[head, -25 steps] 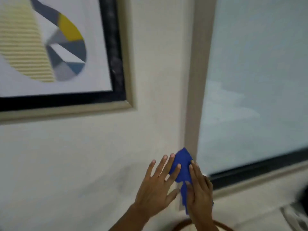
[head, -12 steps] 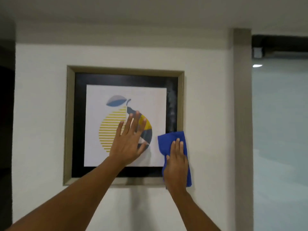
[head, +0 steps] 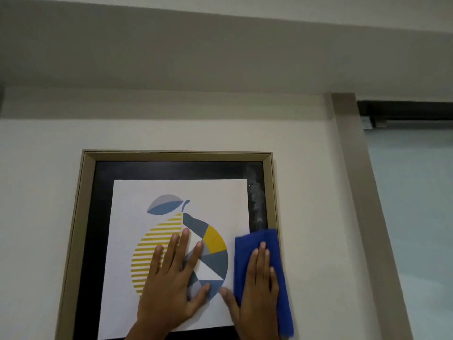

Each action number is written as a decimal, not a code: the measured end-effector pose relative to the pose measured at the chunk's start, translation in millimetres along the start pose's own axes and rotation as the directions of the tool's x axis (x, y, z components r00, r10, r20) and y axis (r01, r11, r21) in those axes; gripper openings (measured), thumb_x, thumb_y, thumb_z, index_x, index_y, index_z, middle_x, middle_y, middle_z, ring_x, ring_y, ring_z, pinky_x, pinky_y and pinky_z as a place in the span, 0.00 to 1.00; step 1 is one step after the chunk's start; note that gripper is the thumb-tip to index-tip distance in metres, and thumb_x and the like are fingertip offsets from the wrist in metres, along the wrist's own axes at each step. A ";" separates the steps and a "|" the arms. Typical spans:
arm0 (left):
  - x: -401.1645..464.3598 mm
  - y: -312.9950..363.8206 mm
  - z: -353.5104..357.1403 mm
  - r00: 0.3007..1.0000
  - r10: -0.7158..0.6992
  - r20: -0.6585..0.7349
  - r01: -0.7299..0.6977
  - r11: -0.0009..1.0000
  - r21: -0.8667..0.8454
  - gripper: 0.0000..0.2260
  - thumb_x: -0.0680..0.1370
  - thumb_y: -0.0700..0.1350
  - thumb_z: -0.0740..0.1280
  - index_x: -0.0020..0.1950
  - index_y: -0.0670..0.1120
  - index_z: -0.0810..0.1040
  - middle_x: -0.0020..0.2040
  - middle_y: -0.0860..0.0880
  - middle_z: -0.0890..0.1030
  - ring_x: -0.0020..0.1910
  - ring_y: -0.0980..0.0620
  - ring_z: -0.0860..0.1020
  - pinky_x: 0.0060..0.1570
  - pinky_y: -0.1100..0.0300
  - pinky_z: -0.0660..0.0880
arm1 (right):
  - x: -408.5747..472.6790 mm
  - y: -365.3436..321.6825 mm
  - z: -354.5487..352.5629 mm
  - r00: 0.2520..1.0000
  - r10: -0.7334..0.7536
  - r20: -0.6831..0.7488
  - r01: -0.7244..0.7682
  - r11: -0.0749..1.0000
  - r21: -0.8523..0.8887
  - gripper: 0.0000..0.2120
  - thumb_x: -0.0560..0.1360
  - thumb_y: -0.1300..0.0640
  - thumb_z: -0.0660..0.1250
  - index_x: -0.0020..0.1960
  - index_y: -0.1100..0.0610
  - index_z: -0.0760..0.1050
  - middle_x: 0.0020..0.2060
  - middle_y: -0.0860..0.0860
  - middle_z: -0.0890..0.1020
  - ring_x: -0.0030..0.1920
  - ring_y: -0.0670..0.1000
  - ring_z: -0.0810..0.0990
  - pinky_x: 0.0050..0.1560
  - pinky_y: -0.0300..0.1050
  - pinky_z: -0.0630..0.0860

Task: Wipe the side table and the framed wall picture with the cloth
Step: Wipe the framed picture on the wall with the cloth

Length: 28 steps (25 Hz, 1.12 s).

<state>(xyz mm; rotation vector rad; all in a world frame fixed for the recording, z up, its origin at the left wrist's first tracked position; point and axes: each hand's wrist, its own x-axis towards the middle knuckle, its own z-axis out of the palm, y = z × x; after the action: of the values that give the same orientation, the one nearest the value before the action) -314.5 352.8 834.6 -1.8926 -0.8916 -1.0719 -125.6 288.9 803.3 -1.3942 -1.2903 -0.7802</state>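
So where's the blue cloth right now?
The blue cloth lies under the right hand, flat against the framed picture's lower right edge.

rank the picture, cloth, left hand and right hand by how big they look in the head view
1. picture, by far the largest, though cut off at the bottom edge.
2. cloth, left hand and right hand: all look much alike, each partly hidden or cut off, so no ranking among them.

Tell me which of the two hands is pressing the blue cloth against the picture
The right hand: it lies flat on the blue cloth at the framed picture's right edge. The left hand rests bare on the print.
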 end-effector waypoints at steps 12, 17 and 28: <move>1.7 0.3 -1.3 1.000 0.018 -0.004 -0.018 1.000 0.004 0.40 0.75 0.72 0.56 0.81 0.51 0.58 0.83 0.43 0.55 0.81 0.40 0.54 0.76 0.41 0.51 | 70.5 1.5 -27.3 0.983 -0.114 -0.142 0.106 0.993 -0.058 0.31 0.81 0.42 0.46 0.77 0.60 0.56 0.75 0.54 0.62 0.70 0.58 0.70 0.62 0.54 0.71; -0.7 2.5 -8.6 1.000 0.012 0.000 -0.012 1.000 -0.020 0.39 0.76 0.70 0.54 0.82 0.51 0.55 0.83 0.44 0.51 0.81 0.40 0.51 0.78 0.43 0.46 | -42.3 15.4 10.2 0.999 -0.047 0.008 0.048 0.993 -0.107 0.34 0.79 0.39 0.34 0.79 0.58 0.38 0.79 0.50 0.40 0.78 0.51 0.43 0.55 0.50 0.74; 0.2 -1.5 2.0 0.999 0.027 0.018 -0.027 1.000 0.003 0.41 0.74 0.72 0.58 0.81 0.51 0.58 0.83 0.43 0.54 0.81 0.40 0.51 0.79 0.43 0.43 | 165.0 -23.7 -54.5 0.970 -0.179 -0.167 0.165 0.982 -0.091 0.29 0.80 0.44 0.54 0.78 0.54 0.56 0.78 0.50 0.59 0.72 0.56 0.65 0.66 0.56 0.66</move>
<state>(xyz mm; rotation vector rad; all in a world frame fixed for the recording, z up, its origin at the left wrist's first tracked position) -314.9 355.3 834.5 -1.9089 -0.8752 -1.0386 -103.9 281.9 977.2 -1.2543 -1.2664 -1.0562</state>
